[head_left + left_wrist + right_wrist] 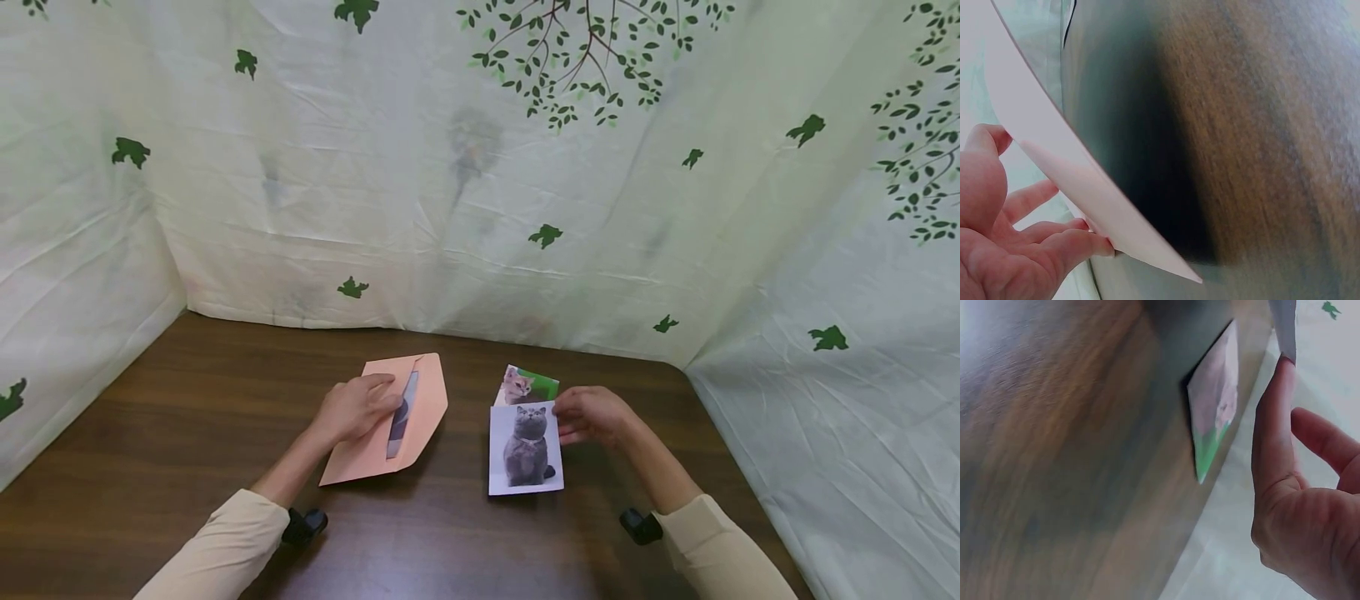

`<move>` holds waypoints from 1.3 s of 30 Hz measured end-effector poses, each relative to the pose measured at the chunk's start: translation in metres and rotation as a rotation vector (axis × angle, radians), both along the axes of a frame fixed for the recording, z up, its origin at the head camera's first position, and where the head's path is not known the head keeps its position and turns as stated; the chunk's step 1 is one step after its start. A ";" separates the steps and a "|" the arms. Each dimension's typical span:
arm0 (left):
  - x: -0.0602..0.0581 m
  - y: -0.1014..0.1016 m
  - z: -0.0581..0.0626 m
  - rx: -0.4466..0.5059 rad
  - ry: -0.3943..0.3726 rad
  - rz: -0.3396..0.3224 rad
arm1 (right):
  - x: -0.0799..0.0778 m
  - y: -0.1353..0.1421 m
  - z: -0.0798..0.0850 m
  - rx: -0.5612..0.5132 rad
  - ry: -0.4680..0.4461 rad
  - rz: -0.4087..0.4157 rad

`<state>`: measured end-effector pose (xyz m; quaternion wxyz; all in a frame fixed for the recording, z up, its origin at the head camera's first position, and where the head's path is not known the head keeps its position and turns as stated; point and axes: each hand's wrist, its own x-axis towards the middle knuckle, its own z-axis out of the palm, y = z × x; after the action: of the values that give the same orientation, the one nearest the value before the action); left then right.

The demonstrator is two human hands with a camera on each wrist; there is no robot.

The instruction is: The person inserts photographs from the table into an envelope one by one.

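My left hand (362, 408) holds a peach envelope (356, 467) by its left side, raised and tilted over the table. In the left wrist view, the envelope (1085, 181) slants past the fingers. A grey picture card (402, 417) shows in the envelope's opening. With its fingertips, my right hand (592, 414) pinches the right edge of a photo card of a sitting grey cat (526, 454). Behind that card lies another one, a kitten photo with a green corner (517, 387), partly covered in the head view. The right wrist view shows this kitten photo (1213, 400) flat on the table, apart from the hand.
The dark brown wooden table (225, 400) extends around both hands. A white cloth with green leaf prints (420, 183) hangs behind it and along both sides. Black straps with small cameras (303, 527) sit on both wrists.
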<state>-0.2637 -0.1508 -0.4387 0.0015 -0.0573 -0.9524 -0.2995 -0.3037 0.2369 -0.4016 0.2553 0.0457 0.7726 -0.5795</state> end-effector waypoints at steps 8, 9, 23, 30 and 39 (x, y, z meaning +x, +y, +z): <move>-0.002 0.001 0.000 -0.019 0.001 -0.006 | -0.005 -0.012 0.009 -0.026 0.038 -0.050; -0.002 0.001 0.000 -0.016 -0.001 -0.005 | -0.006 -0.013 0.010 -0.032 0.044 -0.056; -0.001 0.002 0.000 -0.019 -0.012 -0.008 | -0.013 -0.041 0.019 -0.170 0.104 -0.070; 0.000 0.001 -0.001 -0.021 -0.003 -0.003 | -0.015 -0.059 0.021 -0.197 0.125 -0.096; 0.000 0.002 -0.001 -0.030 0.012 -0.007 | -0.017 -0.079 0.021 -0.227 0.127 -0.132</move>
<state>-0.2635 -0.1483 -0.4396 0.0055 -0.0624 -0.9565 -0.2851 -0.3211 0.1577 -0.3802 0.1708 0.0307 0.7121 -0.6803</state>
